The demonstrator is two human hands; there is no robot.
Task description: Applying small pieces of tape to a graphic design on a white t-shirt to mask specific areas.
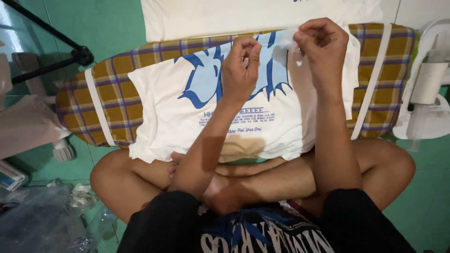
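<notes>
1. A thin, clear film sheet (291,44) is pinched between the fingertips of the right hand (321,49), which is raised over the upper edge of the print.
2. The fingertips of the left hand (240,65) are pressed together in a pinch just beside it; whether the film's other edge is caught there cannot be told, since the film is nearly transparent.
3. The film is seen lifted off the cloth, above the blue graphic (220,77) of the white T-shirt (168,122); the peeling is judged to be well under way, perhaps at its last corner.
4. The T-shirt is laid flat, print up, on a low ironing board with a yellow checked cover (112,93), across the crossed legs of the seated person.
5. The graphic appears fully transferred and the shirt not yet folded or removed.
6. A second white garment (225,16) is spread beyond the board, and a white appliance (431,84) stands at the right.
</notes>
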